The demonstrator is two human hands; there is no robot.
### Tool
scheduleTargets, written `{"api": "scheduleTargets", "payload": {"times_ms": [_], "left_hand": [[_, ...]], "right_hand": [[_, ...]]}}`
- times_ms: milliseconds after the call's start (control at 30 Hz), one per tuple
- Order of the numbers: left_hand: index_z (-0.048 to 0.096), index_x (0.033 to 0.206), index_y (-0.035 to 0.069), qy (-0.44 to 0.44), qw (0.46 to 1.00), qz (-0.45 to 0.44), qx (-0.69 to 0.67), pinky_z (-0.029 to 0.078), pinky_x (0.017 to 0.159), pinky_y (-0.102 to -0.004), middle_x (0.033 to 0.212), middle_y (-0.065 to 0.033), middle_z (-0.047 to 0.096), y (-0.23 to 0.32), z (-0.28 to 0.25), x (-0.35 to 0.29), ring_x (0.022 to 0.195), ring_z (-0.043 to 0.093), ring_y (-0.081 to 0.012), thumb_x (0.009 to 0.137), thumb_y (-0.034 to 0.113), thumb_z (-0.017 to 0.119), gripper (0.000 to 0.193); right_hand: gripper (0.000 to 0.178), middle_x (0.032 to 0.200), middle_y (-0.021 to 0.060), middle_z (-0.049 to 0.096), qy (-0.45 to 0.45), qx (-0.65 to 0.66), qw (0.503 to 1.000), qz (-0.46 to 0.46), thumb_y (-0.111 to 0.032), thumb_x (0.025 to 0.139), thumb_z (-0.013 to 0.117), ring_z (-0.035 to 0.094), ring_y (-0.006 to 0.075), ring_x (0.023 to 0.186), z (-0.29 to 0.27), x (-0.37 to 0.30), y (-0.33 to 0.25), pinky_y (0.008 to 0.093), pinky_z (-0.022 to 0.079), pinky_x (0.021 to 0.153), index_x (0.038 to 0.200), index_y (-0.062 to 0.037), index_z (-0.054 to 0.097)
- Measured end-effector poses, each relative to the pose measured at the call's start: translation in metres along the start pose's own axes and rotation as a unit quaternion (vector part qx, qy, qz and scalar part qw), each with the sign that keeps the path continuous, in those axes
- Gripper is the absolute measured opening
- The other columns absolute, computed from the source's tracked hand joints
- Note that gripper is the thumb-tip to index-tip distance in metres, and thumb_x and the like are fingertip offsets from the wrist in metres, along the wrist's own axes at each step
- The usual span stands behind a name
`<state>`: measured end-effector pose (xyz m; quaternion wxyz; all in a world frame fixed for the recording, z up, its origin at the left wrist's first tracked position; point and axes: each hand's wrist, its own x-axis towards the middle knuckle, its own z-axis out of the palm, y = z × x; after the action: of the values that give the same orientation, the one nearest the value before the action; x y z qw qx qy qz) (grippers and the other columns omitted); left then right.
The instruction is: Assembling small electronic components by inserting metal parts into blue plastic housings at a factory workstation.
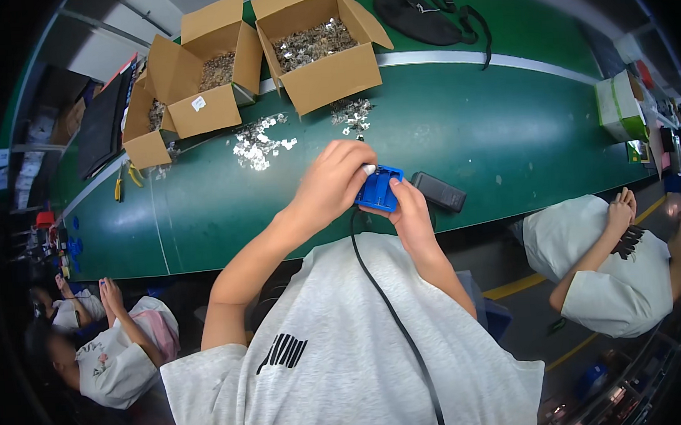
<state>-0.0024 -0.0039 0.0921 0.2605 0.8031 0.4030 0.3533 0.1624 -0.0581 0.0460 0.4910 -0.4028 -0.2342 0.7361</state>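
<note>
Two hands grip one blue case (378, 188): left hand (331, 184) pinching something white, right hand (411, 216) clasping beneath | three boxes (324, 40) | perhaps two piles

1 head-worn fisheye view, looking steeply down, close over the green table (467, 129), edges bent.

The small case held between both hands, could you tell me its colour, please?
Blue case, seen in the head view.

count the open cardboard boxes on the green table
3: the largest cardboard box at top centre, a middle box to its left, and a smaller box furthest left, partly hidden behind the middle one. More may lie out of view.
</note>
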Motion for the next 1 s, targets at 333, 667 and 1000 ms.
{"api": "scheduleTargets", "payload": {"times_ms": [333, 667, 1000], "left_hand": [[0.057, 0.095, 0.003, -0.055, 0.998, 0.009, 0.007, 0.042, 0.083, -0.0385, 0.098, -0.0102, 0.058, 0.001, 0.013, 0.002, 0.094, 0.053, -0.0299, 0.081, 0.001, 0.058, 0.014], [0.059, 0.093, 0.002, -0.032, 0.999, -0.017, -0.025, 0.041, 0.084, -0.0373, 0.097, -0.0105, 0.058, 0.001, 0.02, -0.003, 0.093, 0.053, -0.0289, 0.082, 0.001, 0.059, 0.011], [0.062, 0.091, 0.004, -0.013, 1.0, 0.005, 0.018, 0.041, 0.083, -0.0368, 0.096, -0.0093, 0.059, 0.005, 0.023, -0.012, 0.093, 0.055, -0.0275, 0.081, 0.005, 0.061, 0.011]], "right_hand": [[0.036, 0.107, 0.0082, 0.057, -0.001, -0.006, 1.0, 0.009, -0.026, 0.099, 0.039, 0.06, 0.0157, 0.098, -0.003, -0.004, 0.003, 0.0364, 0.053, 0.086, 0.119, 0.0022, 0.048], [0.037, 0.11, 0.0089, 0.055, -0.026, 0.015, 0.999, 0.014, -0.026, 0.099, 0.038, 0.06, 0.0157, 0.099, -0.002, -0.002, 0.004, 0.0363, 0.053, 0.087, 0.121, 0.003, 0.046], [0.037, 0.11, 0.006, 0.055, -0.016, -0.002, 1.0, -0.005, -0.03, 0.099, 0.037, 0.057, 0.0128, 0.099, 0.001, -0.006, 0.012, 0.033, 0.051, 0.085, 0.123, -0.003, 0.046]]}}
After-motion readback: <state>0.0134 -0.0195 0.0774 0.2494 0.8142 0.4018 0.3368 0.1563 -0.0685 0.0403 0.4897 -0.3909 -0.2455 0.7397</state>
